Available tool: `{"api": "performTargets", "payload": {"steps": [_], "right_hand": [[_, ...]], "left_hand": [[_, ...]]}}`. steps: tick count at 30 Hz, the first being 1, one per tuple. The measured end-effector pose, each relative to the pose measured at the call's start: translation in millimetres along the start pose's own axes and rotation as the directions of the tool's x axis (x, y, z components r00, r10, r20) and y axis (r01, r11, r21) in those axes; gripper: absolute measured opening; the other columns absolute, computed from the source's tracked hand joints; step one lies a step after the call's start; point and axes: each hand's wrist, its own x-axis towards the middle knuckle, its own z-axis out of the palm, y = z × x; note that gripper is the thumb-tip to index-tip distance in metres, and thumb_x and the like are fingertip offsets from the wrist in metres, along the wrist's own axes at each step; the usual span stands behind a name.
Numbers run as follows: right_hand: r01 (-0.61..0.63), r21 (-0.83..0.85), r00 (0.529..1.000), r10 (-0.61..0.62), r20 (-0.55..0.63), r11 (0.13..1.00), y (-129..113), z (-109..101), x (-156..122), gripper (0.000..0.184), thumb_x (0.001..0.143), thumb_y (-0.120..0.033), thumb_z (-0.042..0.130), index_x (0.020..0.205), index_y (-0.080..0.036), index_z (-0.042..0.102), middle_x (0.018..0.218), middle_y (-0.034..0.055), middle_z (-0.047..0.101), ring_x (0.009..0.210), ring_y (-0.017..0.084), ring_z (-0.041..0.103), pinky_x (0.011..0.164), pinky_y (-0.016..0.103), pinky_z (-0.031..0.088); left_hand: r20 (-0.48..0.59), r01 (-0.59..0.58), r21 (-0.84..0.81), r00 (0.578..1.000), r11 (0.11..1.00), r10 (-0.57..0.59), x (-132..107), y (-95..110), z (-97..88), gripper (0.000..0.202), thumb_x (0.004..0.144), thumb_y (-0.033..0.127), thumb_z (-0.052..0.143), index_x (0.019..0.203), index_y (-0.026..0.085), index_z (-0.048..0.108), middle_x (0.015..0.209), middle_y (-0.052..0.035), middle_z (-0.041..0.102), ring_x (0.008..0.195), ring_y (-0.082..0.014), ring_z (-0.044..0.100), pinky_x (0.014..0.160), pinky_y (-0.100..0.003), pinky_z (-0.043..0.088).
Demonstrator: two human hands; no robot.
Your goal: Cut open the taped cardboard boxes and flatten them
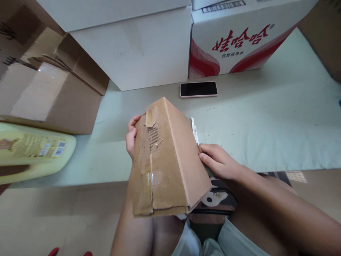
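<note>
A brown cardboard box (162,156) is held tilted over the front edge of the table, with torn patches and clear tape along its top seam. My left hand (131,137) is closed around the box's left side, its remaining fingers hidden by the cardboard. On the opposite side, my right hand (217,161) has its fingers bent in against the box. A slim white object (194,131) shows between the box's right side and the table, just beyond my right fingertips; its kind I cannot make out.
A phone (198,89) lies on the cloth-covered table (253,124) in front of a large white carton (133,53) and a red-and-white carton (239,46). At left are an opened cardboard box (77,103) and a yellow jug (34,153). The table's front edge runs below my hands.
</note>
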Motion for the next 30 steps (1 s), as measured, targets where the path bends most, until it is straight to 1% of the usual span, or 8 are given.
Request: {"api": "performTargets", "payload": {"steps": [3,5,9,13,19,24,30], "right_hand": [[0.006,-0.009,1.000,-0.006,0.005,1.000,0,0,0,0.037,0.096,-0.049,0.031,0.070,-0.023,0.034,0.066,-0.0017,0.042,0.060,0.013,0.041,0.060,0.030,0.032],[0.006,-0.012,1.000,-0.006,0.012,1.000,0,0,0,0.037,0.096,-0.049,0.031,0.070,-0.023,0.034,0.066,-0.0017,0.042,0.060,0.013,0.042,0.060,0.030,0.032],[0.003,-0.011,1.000,-0.003,0.018,1.000,0,1,0,0.038,0.096,-0.050,0.030,0.070,-0.022,0.035,0.066,-0.0014,0.043,0.060,0.014,0.042,0.060,0.030,0.032],[0.001,-0.012,1.000,-0.001,0.016,1.000,0,1,0,0.037,0.096,-0.049,0.031,0.070,-0.022,0.035,0.066,-0.0014,0.043,0.060,0.014,0.042,0.060,0.030,0.032],[0.005,-0.030,1.000,-0.004,0.025,1.000,1,1,0,0.037,0.095,-0.048,0.030,0.070,-0.022,0.035,0.066,-0.0011,0.043,0.061,0.014,0.042,0.061,0.031,0.031],[0.003,-0.034,0.999,-0.002,0.041,0.999,1,1,0,0.037,0.096,-0.048,0.030,0.071,-0.022,0.036,0.068,-0.0004,0.045,0.062,0.014,0.043,0.062,0.031,0.032],[-0.007,-0.060,0.998,0.011,0.060,0.998,1,1,0,0.037,0.096,-0.048,0.029,0.070,-0.022,0.036,0.068,0.0005,0.047,0.063,0.015,0.044,0.062,0.032,0.032]], "left_hand": [[-0.050,0.026,-0.057,0.998,0.998,-0.029,0,1,1.6,0.025,0.076,0.030,0.053,0.095,0.021,0.067,0.100,-0.0053,0.072,0.093,-0.0187,0.065,0.082,-0.029,0.052],[-0.028,0.028,-0.063,0.999,0.998,-0.030,0,0,1.0,0.025,0.076,0.030,0.053,0.095,0.021,0.067,0.102,-0.0057,0.072,0.095,-0.0194,0.065,0.084,-0.030,0.052],[0.014,-0.008,-0.066,1.000,0.998,0.009,2,-7,-4.9,0.027,0.079,0.033,0.053,0.098,0.021,0.067,0.106,-0.0057,0.072,0.099,-0.0193,0.066,0.086,-0.030,0.052],[0.034,0.002,-0.079,0.999,0.997,0.001,5,-11,-9.8,0.029,0.082,0.036,0.051,0.103,0.023,0.066,0.108,-0.0048,0.070,0.101,-0.0191,0.065,0.088,-0.030,0.052],[-0.036,0.032,-0.025,0.999,0.999,-0.033,3,-4,-3.7,0.026,0.079,0.032,0.050,0.097,0.022,0.065,0.104,-0.0054,0.071,0.096,-0.0190,0.065,0.084,-0.030,0.052],[-0.015,0.030,-0.027,0.999,0.999,-0.031,0,-1,-0.7,0.026,0.079,0.031,0.050,0.099,0.021,0.065,0.106,-0.0057,0.072,0.097,-0.0191,0.067,0.085,-0.030,0.054],[0.030,0.016,-0.048,0.999,0.999,-0.015,2,-5,-4.1,0.025,0.079,0.032,0.052,0.099,0.022,0.065,0.104,-0.0053,0.072,0.095,-0.0184,0.068,0.086,-0.030,0.055]]}}
